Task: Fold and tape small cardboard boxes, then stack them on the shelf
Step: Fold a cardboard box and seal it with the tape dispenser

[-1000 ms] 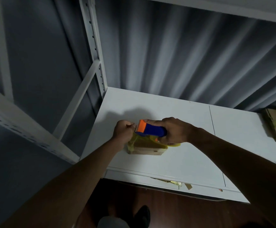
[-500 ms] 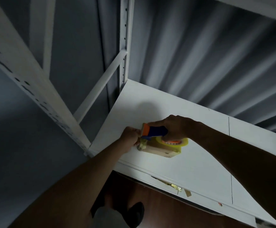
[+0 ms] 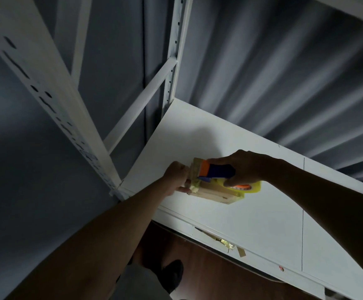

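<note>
The right hand [image 3: 247,167] grips the tape dispenser [image 3: 217,173] atop the cardboard box [image 3: 217,194]; the left hand [image 3: 176,178] pinches the box's end beside it.

dispenser [image 3: 216,171]: blue body, orange head. tape roll [image 3: 246,187]: yellow, orange core. box [image 3: 216,194]: tan cardboard. shelf [image 3: 252,215]: white. curtain [image 3: 262,72]: grey, vertical folds. floor [image 3: 208,276]: dark brown.

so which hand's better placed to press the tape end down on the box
Left. The left hand already grips the cardboard box at its taped end, while the right hand holds the tape dispenser.
</note>
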